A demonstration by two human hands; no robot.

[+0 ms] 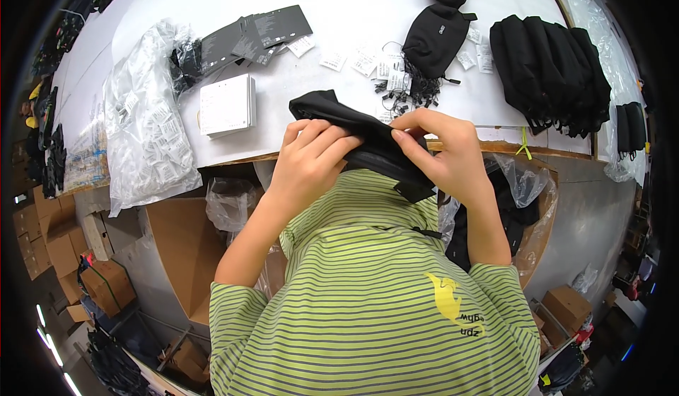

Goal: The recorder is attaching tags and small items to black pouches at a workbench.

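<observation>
White table (pixel 279 102) is carrying paper tags (pixel 332 59), dark flat cards (pixel 284 25), a squared white card stack (pixel 228 105) and a crinkled clear plastic bag (pixel 152 124), with soft black pouches (pixel 548 71) lying bunched at right. At its near edge, a limp, matte black fabric piece (pixel 382 161) is spanning both hands, the left hand (pixel 311 157) gripping it with curled fingers, the right hand (pixel 453 148) pinching its edge between thumb and forefinger. Step in hand is apparently involving working that edge; slack cloth is probably calling for light, even tension next.

Bright tabletop (pixel 368 14), dark, distorted edges
</observation>
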